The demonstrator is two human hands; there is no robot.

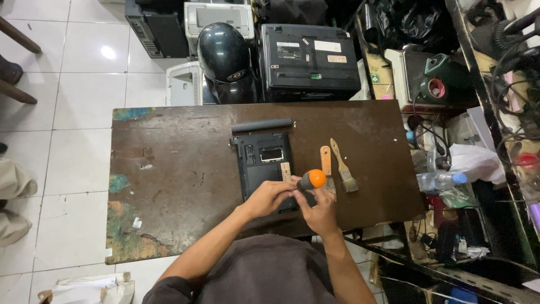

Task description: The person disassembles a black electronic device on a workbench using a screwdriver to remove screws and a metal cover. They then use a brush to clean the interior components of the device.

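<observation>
the right hand [322, 209] grips the orange-capped screwdriver [311, 180], its shaft angling down-left toward the upturned laptop [263, 166], whose near edge lies under the curled left hand [272, 197] fingers.

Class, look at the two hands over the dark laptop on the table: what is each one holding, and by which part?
The right hand holds a screwdriver by its black grip below the orange cap. The left hand rests on the upturned laptop; whether it grips anything cannot be told.

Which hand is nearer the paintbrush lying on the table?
Right. The right hand sits just below-left of the paintbrush; the left hand is farther left, on the laptop.
</observation>
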